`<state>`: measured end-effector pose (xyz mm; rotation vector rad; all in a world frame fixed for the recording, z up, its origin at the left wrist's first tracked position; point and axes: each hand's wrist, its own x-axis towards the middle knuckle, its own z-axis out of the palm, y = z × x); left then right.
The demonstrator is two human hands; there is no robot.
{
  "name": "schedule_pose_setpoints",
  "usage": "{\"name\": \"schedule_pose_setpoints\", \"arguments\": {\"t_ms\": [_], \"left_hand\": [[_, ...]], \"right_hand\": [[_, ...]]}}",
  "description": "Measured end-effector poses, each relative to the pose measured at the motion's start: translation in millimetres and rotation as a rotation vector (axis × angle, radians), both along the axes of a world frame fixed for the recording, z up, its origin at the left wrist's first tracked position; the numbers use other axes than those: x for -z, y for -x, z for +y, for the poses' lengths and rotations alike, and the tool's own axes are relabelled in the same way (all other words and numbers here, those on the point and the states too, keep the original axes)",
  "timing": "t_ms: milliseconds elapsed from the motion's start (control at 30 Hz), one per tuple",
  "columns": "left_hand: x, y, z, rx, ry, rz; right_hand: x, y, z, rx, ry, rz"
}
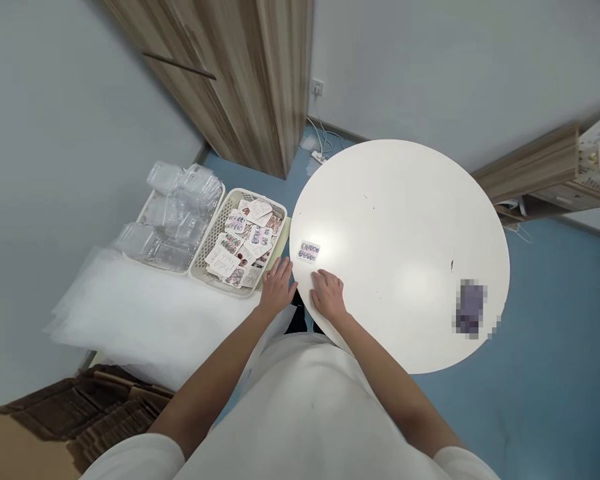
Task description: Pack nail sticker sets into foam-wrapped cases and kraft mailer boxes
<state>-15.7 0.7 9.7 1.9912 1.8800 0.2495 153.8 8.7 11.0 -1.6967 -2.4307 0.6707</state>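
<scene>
A small white card carrying rows of press-on nails (309, 252) lies flat near the left edge of the round white table (380, 193). Just below it my right hand (329, 294) rests on the tabletop, fingers spread and holding nothing. My left hand (278, 287) is beside the table's left edge, fingers stretched out, between the table and a white basket (199, 272). Inside that basket is a loose heap of similar nail cards (260, 235), some face up and some showing their printed backs.
Left of the card basket, another basket holds clear plastic boxes (175, 207). White foam sheets (150, 313) and folded brown cardboard (80, 413) lie nearer me. A blurred purple object (470, 307) sits at the table's right. A wooden cabinet (240, 73) and power strip (319, 157) are behind.
</scene>
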Motion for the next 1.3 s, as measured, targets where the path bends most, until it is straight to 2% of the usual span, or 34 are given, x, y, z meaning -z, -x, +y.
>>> {"name": "schedule_pose_setpoints", "arguments": {"t_ms": [167, 367, 533, 633, 733, 900, 1133, 1300], "left_hand": [[-9.1, -9.2, -31.2, -0.143, -0.015, 0.028], [-17.7, -16.8, -88.4, -0.318, 0.01, 0.061], [-21.7, 1.5, -125.7, -0.475, 0.058, 0.002], [-31.7, 21.1, -139.8, -0.441, 0.142, -0.127], [-46.7, 44.7, -150.5, -0.379, 0.146, -0.274], [-73.9, 89.1, -152.2, -0.442, 0.026, -0.376], [-110.6, 145.4, -130.6, -0.504, 0.027, -0.386], [-114.6, 176.9, -122.6, -0.613, -0.092, -0.285]], "right_hand": [[-2.0, -21.1, -9.1, -0.085, -0.028, 0.036], [2.1, -39.4, -27.5, -0.24, -0.024, 0.123], [2.0, -41.2, -47.7, -0.314, 0.004, 0.225], [3.7, -31.5, -52.8, -0.343, 0.128, 0.337], [4.3, -7.7, -51.4, -0.344, 0.231, 0.423], [-12.7, 53.6, -42.7, -0.382, 0.254, 0.502], [-56.1, 135.6, -20.8, -0.433, 0.288, 0.59], [-68.6, 183.9, 2.5, -0.398, 0.359, 0.665]]}}
